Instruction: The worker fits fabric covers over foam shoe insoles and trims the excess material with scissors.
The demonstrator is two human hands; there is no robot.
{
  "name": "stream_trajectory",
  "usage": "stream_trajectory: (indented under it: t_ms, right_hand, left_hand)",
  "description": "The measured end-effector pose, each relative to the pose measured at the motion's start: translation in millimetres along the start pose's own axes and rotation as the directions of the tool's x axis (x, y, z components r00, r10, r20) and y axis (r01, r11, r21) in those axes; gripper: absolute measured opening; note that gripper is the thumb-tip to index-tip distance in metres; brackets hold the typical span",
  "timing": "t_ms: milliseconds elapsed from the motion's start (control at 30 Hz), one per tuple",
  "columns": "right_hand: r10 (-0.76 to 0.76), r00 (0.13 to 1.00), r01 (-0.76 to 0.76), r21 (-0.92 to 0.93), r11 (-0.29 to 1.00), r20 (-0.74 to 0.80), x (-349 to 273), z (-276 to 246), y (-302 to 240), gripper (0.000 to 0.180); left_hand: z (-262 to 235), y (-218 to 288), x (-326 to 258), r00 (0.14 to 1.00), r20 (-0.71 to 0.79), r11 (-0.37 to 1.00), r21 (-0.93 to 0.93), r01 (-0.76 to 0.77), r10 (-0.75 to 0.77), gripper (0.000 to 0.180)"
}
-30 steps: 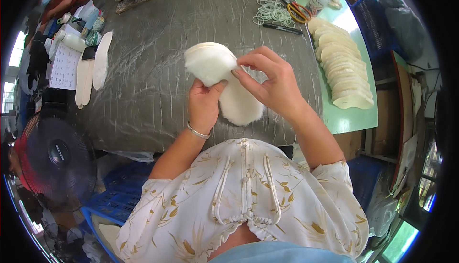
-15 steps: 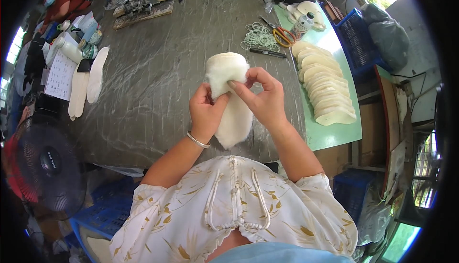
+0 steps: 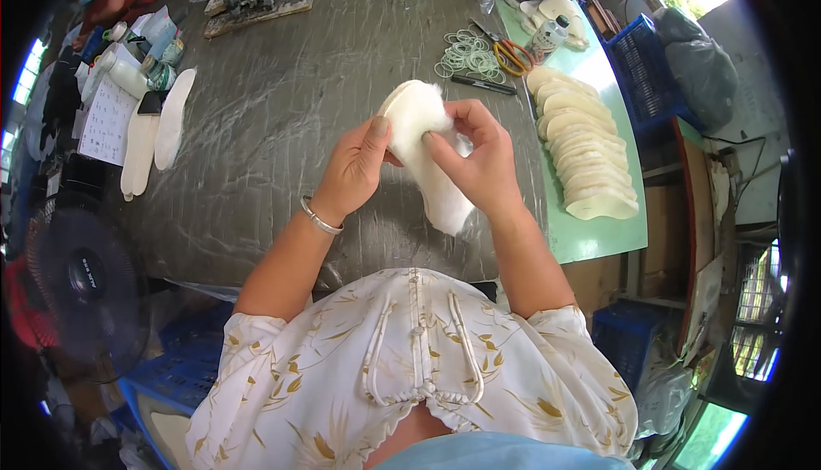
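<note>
Hands meet over the middle of the grey, plastic-covered worktable [image 3: 256, 128], both gripping one white fleece-lined insole with a pale flat backing [image 3: 419, 141]. Left hand [image 3: 351, 171] pinches its left edge, thumb up against the fleece near the toe end. Right hand [image 3: 479, 162] grasps the right edge, fingers curled over the pile. The insole is held in the air above the table, toe end far, heel end hanging near, toward the body.

Handling, as judged: light, since fingertips alone carry it. Fleece side looks soft and compressible; the backing bends but seems to keep its outline, so semi-stiff. Not fragile, not slippery: the pile gives the fingers purchase. Best hold is along the two long edges, where backing and fleece meet; gripping the pile alone would likely tug fibres loose.

Around: on the right, a row of overlapping cream flat insoles [image 3: 586, 153] lies on a light green board [image 3: 599, 239]. Far right of centre, a heap of pale rubber bands [image 3: 466, 51], orange-handled scissors [image 3: 510, 55] and a black pen [image 3: 483, 85]. At the far left, two long white flat insoles [image 3: 158, 132] lie beside a white paper sheet [image 3: 107, 119]. A black fan [image 3: 81, 282] stands near left, below the table.
</note>
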State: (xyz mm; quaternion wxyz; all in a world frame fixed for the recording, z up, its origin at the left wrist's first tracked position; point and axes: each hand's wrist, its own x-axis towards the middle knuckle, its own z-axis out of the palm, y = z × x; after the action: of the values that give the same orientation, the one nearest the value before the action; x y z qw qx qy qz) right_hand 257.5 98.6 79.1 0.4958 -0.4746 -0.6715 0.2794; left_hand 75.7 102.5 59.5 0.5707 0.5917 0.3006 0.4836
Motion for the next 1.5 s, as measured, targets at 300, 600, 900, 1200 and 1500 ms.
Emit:
stream_trajectory:
  t_ms: [300,600,900,1200,1500]
  right_hand:
    - [0.251,0.968,-0.243,0.272,0.931,0.005,-8,-1,0,0.032]
    - [0.199,0.970,-0.233,0.318,0.919,0.136,-13,-2,7,0.019]
    - [-0.061,0.981,-0.018,0.402,0.915,0.183,-23,-6,13,0.018]
    - [-0.145,0.974,0.137,0.055,0.989,0.173,-28,20,-10,0.020]
    - [-0.469,0.800,0.513,-0.022,0.858,0.373,-44,17,-14,0.021]
  left_hand:
    - [13,6,-1,1.000,-0.017,0.999,-0.046,0.022,-0.023,0.050]
    - [16,6,3,0.997,-0.027,0.991,-0.115,0.072,-0.076,0.047]
    - [14,12,-2,0.980,0.076,0.969,-0.152,0.193,-0.184,0.052]
    - [-25,55,43,0.853,0.137,0.777,0.505,0.377,-0.503,0.030]
    - [-77,17,47,0.863,-0.105,0.801,0.330,0.499,-0.494,0.030]
